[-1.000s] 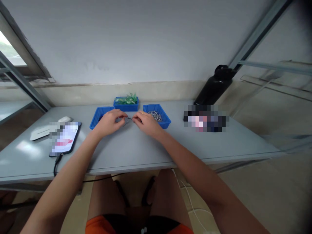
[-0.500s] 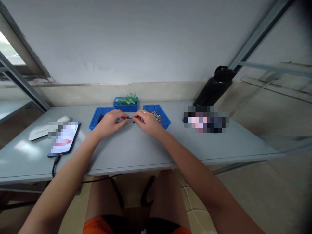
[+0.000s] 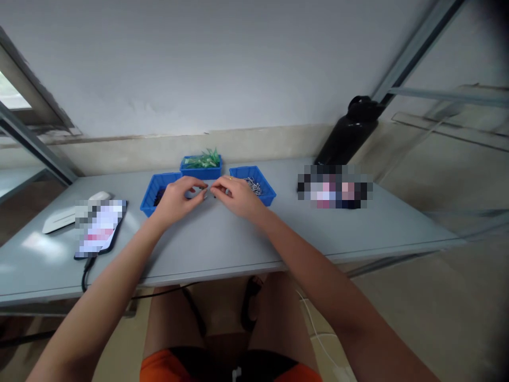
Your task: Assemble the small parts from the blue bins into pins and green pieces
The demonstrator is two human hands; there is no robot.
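Taking the box of green strips as our landmark, we see both hands on the near side of it, held low over the table, with the forearms reaching in from the two lower corners and slanting toward each other. The left hand is nearer to us than that box and a little to its left, back of the hand upward, wrist slightly bent, thumb and forefinger curved toward each other; a small dark piece shows at their tips, just in front of the box, though we cannot tell whether they grip it firmly. The right hand, with a ring on one finger, comes in from the near right of the box, its fingers bent and bunched toward the thumb in a pinching pose; we cannot tell what, if anything, they hold. The fingertips of the two hands face each other with a narrow gap, in front of the box. To the box's near left we find a blue tray with dark bits, partly behind the left hand; to its near right, a blue bin of shiny metal pieces; far right of it, a black bottle leans; well to its near left lies a phone
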